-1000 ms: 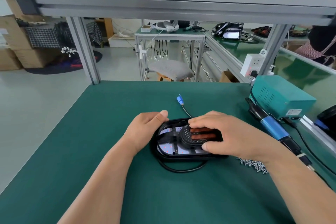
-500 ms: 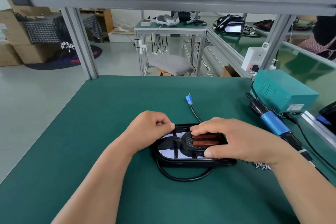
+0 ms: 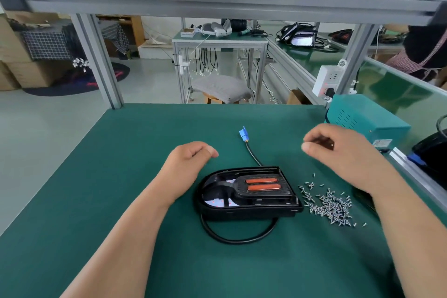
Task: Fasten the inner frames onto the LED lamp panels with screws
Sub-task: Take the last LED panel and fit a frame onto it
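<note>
The black LED lamp panel [image 3: 249, 210] lies on the green mat [image 3: 121, 176], with the black inner frame [image 3: 262, 192] and its two orange strips set in it. Its black cable [image 3: 238, 239] loops at the front and ends in a blue connector [image 3: 243, 133] behind. A pile of small silver screws [image 3: 331, 205] lies just right of the panel. My left hand [image 3: 191, 164] hovers left of and behind the panel, fingers loosely curled, holding nothing. My right hand [image 3: 338, 150] is raised right of and behind the panel, above the screws, fingers loosely curled.
A teal power box [image 3: 362, 116] stands at the mat's right rear, with a white socket block [image 3: 330, 80] on the frame post behind it. An aluminium rail [image 3: 411, 172] runs along the right edge. A dark object [image 3: 430, 150] sits beyond the rail.
Both hands have let go of the lamp panel. The left drew back to the left, the right lifted up and to the right, uncovering the inner frame and the screws.
</note>
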Demonstrator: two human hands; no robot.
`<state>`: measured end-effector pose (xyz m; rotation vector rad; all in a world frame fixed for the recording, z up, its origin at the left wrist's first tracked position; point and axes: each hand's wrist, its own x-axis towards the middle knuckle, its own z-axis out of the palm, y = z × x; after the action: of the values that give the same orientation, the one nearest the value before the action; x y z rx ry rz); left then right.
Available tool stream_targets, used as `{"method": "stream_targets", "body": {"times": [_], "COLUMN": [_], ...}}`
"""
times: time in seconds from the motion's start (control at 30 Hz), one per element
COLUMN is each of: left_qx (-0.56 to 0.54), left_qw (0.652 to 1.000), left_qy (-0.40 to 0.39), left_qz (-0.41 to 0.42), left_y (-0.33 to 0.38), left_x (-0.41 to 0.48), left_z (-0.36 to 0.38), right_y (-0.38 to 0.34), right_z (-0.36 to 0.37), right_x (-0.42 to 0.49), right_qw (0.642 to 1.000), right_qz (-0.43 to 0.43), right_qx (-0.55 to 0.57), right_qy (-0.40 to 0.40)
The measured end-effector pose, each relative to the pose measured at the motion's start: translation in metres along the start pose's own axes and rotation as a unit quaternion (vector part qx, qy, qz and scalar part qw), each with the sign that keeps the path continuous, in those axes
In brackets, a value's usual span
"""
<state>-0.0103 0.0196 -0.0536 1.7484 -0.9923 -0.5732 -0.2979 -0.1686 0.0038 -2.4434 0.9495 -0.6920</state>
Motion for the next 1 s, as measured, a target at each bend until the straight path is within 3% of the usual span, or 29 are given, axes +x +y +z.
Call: {"method": "stream_targets", "body": {"times": [0.1, 0.2, 0.43, 0.5, 0.63, 0.77, 1.0], "left_qx": [-0.154, -0.296, -0.633, -0.664, -0.621, -0.588, -0.518], "left_qw": [0.986, 0.946, 0.742, 0.714, 0.750, 0.778, 0.832], "left_qy": [0.010, 0.015, -0.039, -0.024, 0.004, -0.022, -0.049], "left_qz": [-0.056, -0.130, -0.217, -0.223, -0.229, -0.220, -0.193], "left_y": [0.000, -0.001, 0.003, 0.001, -0.003, -0.003, -0.002], "left_x": [0.005, 0.007, 0.002, 0.002, 0.005, 0.005, 0.007], "left_z": [0.000, -0.004, -0.018, -0.019, -0.016, -0.015, -0.013], "right_y": [0.022, 0.041, 0.062, 0.065, 0.070, 0.072, 0.072], "right_z": [-0.015, -0.023, -0.038, -0.039, -0.034, -0.030, -0.036], "right_x": [0.001, -0.001, -0.004, -0.003, -0.001, 0.000, 0.002], "right_qw": [0.988, 0.958, 0.925, 0.919, 0.916, 0.921, 0.976], "right_qz": [0.084, 0.148, 0.207, 0.208, 0.203, 0.194, 0.195], "right_qx": [-0.128, -0.241, -0.302, -0.312, -0.320, -0.312, -0.091], "right_qy": [0.008, -0.038, -0.098, -0.122, -0.133, -0.126, -0.040]}}
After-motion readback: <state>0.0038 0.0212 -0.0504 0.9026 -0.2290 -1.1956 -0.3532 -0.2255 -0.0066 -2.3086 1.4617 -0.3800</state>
